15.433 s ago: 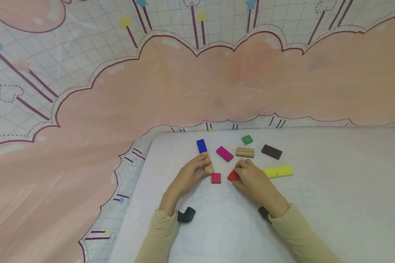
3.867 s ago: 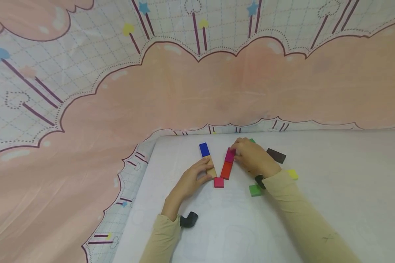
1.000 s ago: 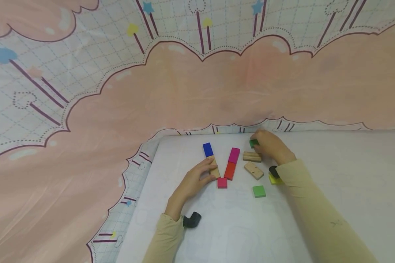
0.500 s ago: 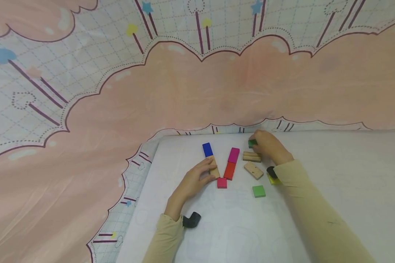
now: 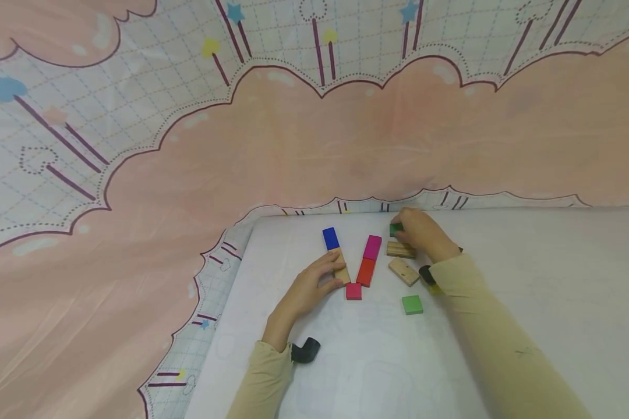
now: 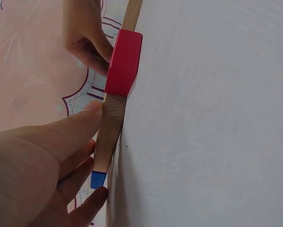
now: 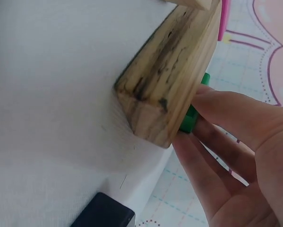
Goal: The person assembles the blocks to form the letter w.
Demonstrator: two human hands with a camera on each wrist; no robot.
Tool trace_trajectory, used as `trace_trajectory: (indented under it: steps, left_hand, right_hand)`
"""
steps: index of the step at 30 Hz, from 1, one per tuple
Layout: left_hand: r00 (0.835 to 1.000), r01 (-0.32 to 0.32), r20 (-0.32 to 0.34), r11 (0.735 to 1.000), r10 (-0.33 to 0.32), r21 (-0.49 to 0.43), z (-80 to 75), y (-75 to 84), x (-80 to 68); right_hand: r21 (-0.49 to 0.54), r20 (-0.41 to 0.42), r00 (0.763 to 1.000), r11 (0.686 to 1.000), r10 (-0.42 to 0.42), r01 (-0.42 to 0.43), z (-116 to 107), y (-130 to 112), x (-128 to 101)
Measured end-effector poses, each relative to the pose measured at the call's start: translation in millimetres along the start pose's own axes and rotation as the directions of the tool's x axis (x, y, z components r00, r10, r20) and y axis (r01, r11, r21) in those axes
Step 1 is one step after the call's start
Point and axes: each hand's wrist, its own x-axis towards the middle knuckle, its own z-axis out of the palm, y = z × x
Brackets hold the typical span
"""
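My left hand (image 5: pixel 314 285) rests on the white table, fingertips against a plain wooden block (image 5: pixel 339 269) that lies in line with a blue block (image 5: pixel 330 238); the left wrist view shows the wooden block (image 6: pixel 112 127) with a finger pressed to its side. A small red square (image 5: pixel 353 291) sits at that line's near end. An orange-red block (image 5: pixel 366 272) and a magenta block (image 5: pixel 373 247) form a second slanted line. My right hand (image 5: pixel 421 233) pinches a dark green block (image 5: pixel 395 228) at the table's far edge; its fingers (image 7: pixel 226 113) touch the green block (image 7: pixel 193 116) behind a striped wooden block (image 7: pixel 169 80).
A striped wooden block (image 5: pixel 400 249), a pale wooden block (image 5: pixel 403 271) and a light green square (image 5: pixel 412 304) lie right of the lines. My sleeve nearly hides a yellow block (image 5: pixel 434 288). A dark brown block (image 7: pixel 103 215) lies near my right hand. Pink patterned cloth (image 5: pixel 293 145) hangs behind.
My right hand has slid slightly left with the dark green block. Earlier it laid the orange-red and magenta blocks in a line. My left hand has stayed on the wooden block.
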Motion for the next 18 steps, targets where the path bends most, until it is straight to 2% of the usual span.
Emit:
trace_trajectory:
  steps: [18]
  left_hand:
    - [1.0, 0.011, 0.006, 1.0, -0.011, 0.0, 0.7, -1.3, 0.0]
  right_hand:
    - [0.005, -0.001, 1.0, 1.0, 0.005, -0.005, 4.6, -5.9, 2.1]
